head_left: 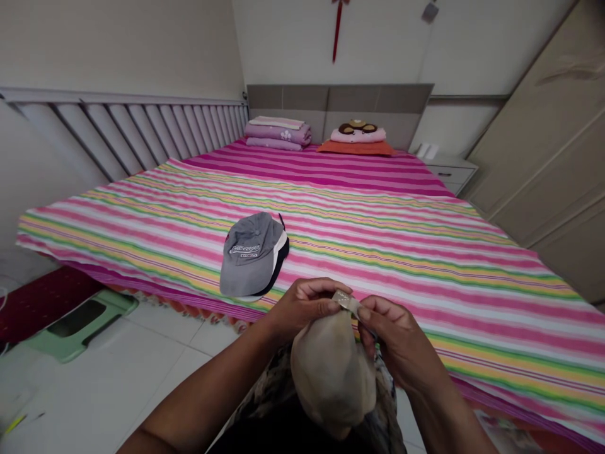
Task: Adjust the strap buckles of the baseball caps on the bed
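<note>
A beige cap (328, 372) hangs over my lap at the near edge of the bed. My left hand (300, 309) pinches one end of its pale back strap (344, 300), which shows a row of small holes. On the other side, my right hand (394, 334) is closed on the cap's strap, fingertips close to those of the left. Part of the strap is hidden by my fingers. Beyond my left hand, a grey cap (253, 252) with white lettering lies on the bed, stacked over a white one and a dark one.
A striped sheet (401, 246) covers the bed. Folded purple bedding (278, 133) and a pink and orange pile (357, 139) sit by the headboard (302, 101). A green stool (87, 321) stands on the floor at left. White bedside drawers (449, 173) stand at right.
</note>
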